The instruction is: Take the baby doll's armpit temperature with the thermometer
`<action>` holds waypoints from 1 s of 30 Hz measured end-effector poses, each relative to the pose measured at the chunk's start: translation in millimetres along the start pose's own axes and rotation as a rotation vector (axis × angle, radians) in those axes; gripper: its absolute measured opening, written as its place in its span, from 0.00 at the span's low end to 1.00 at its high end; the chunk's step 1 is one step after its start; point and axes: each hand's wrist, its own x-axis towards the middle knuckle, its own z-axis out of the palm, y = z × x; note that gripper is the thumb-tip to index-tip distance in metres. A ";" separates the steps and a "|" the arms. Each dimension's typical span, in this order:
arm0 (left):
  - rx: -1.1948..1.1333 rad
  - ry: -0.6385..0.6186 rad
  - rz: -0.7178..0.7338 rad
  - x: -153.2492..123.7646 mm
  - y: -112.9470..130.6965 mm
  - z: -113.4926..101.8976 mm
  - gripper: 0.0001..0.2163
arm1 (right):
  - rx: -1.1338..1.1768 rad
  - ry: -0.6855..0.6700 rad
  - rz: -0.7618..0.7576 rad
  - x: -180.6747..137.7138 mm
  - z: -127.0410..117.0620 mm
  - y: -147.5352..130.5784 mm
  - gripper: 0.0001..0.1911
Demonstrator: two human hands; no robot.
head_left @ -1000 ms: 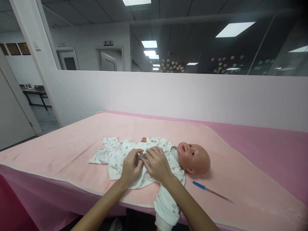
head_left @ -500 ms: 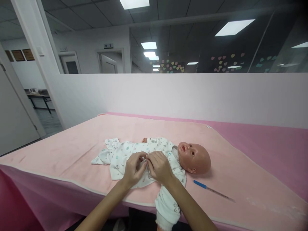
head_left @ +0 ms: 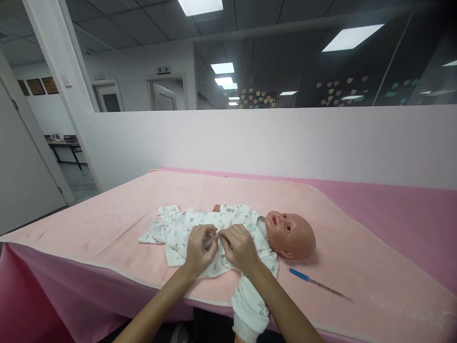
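Note:
A baby doll (head_left: pixel 293 237) lies on its back, its head to the right, in a white patterned baby outfit (head_left: pixel 178 238). Over the outfit's front, my left hand (head_left: pixel 200 245) is closed, thumb and fingers pinching a thin pale strip that looks like part of the garment's edge or a tie. Right beside it, my right hand (head_left: pixel 237 243) pinches at the same spot, fingertips nearly meeting the left ones. What lies under the fingers is mostly hidden. One sleeved arm (head_left: pixel 250 305) of the doll hangs over the table's near edge, under my right forearm.
A thin stick with a blue handle (head_left: pixel 299 274) lies to the right, below the doll's head. Beneath everything is a peach blanket (head_left: pixel 117 214) over a pink cover (head_left: pixel 403 214). A white wall (head_left: pixel 250 143) with a window above stands behind.
Both hands stay at the outfit's front with small finger movements. The pale strip between the left fingers shows more clearly now. The whole view has shifted slightly.

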 end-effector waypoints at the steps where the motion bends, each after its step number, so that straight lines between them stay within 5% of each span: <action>1: 0.013 -0.011 -0.003 0.2 0.3 -0.3 0.06 | 0.003 0.002 -0.004 0.0 -0.2 -0.1 0.08; 7: 0.122 -0.157 0.035 2.8 1.8 -0.1 0.05 | -0.002 0.018 -0.021 0.0 0.3 0.0 0.09; 14: 0.177 -0.159 0.036 3.3 0.8 2.6 0.06 | -0.021 0.011 -0.015 -0.4 0.8 0.8 0.08; 30: -0.195 -0.304 -0.132 6.0 -11.0 -20.3 0.08 | -0.036 -0.028 -0.003 -0.6 1.0 2.9 0.09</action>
